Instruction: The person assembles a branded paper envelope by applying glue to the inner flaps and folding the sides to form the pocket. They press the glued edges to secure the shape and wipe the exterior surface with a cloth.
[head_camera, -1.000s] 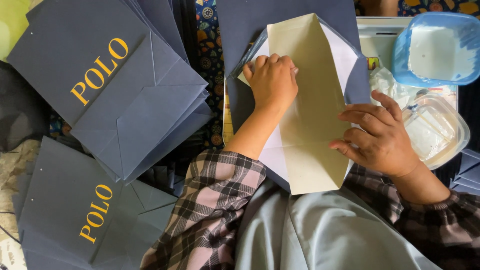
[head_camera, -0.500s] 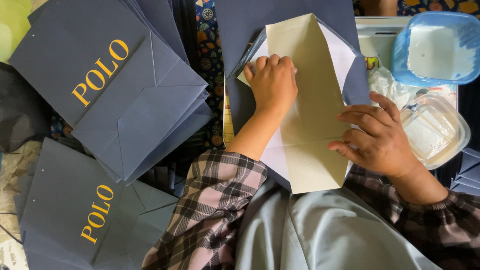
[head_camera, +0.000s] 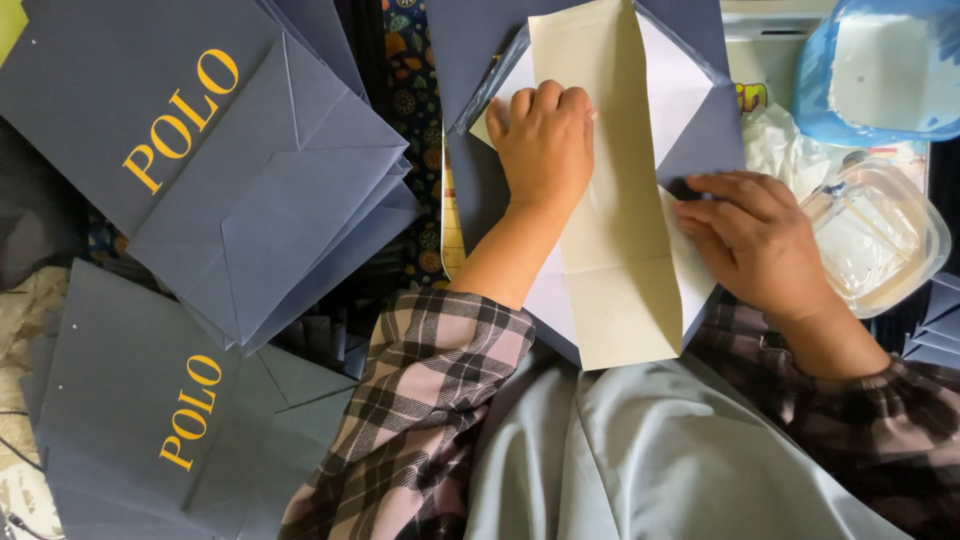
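Cream card (head_camera: 620, 250) lies creased inside blue bag (head_camera: 700, 130).

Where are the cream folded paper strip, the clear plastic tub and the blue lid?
cream folded paper strip (head_camera: 620, 290): head view, lower middle.
clear plastic tub (head_camera: 880, 240): head view, centre.
blue lid (head_camera: 880, 70): head view, centre.

Left hand (head_camera: 545, 140) palm down, fingers curled, forearm reaching far, right hand (head_camera: 755, 240) flat, fingers pointing left, plaid-sleeved arms bent near

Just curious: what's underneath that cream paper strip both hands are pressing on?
The cream strip lies on white folded flaps of a dark blue paper bag. Whatever is under the hands and strip stays hidden.
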